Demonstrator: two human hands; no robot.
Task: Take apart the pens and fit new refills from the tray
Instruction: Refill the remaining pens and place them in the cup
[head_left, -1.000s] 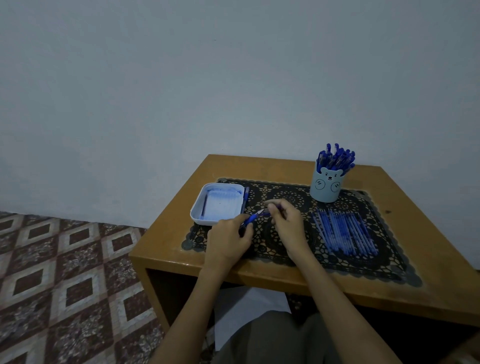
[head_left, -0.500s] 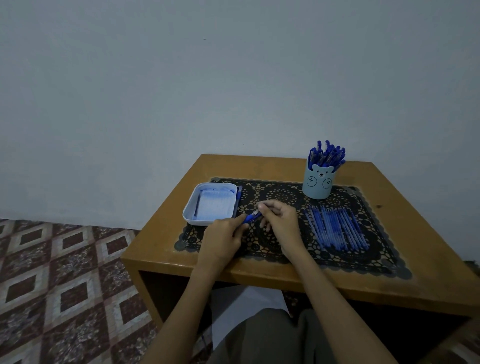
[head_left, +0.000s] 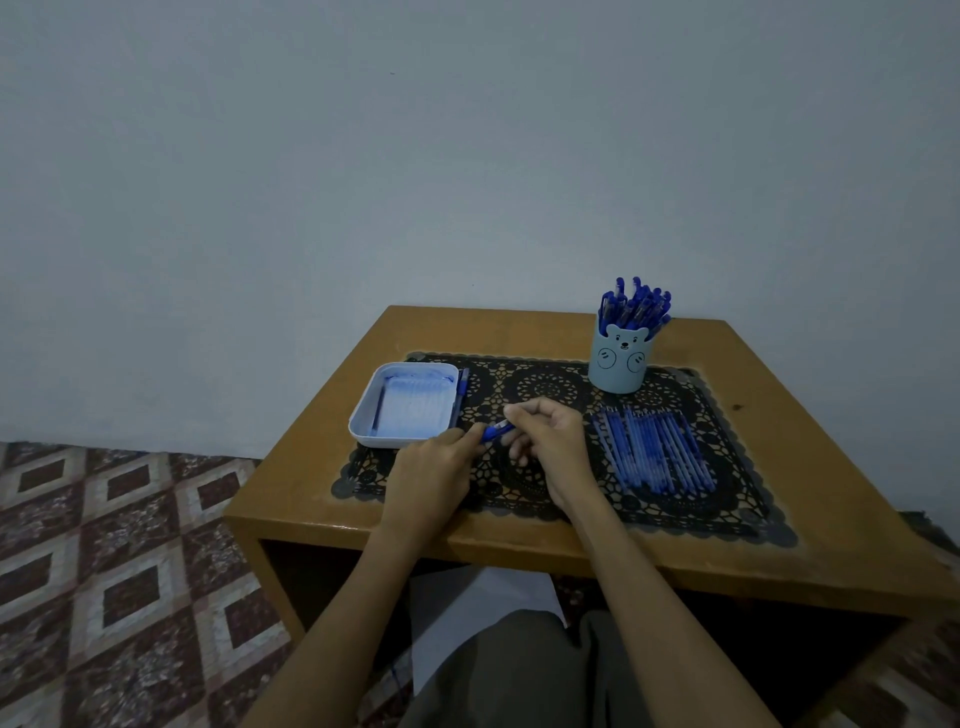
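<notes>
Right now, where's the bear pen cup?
Head view: the bear pen cup stands upright at the far right of the black lace mat, just beyond the loose blue pens and well right of the tray.

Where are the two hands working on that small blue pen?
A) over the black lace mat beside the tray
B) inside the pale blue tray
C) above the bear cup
A: the left hand and right hand both grip the small blue pen over the black lace mat, just right of the pale blue plastic tray.
</notes>
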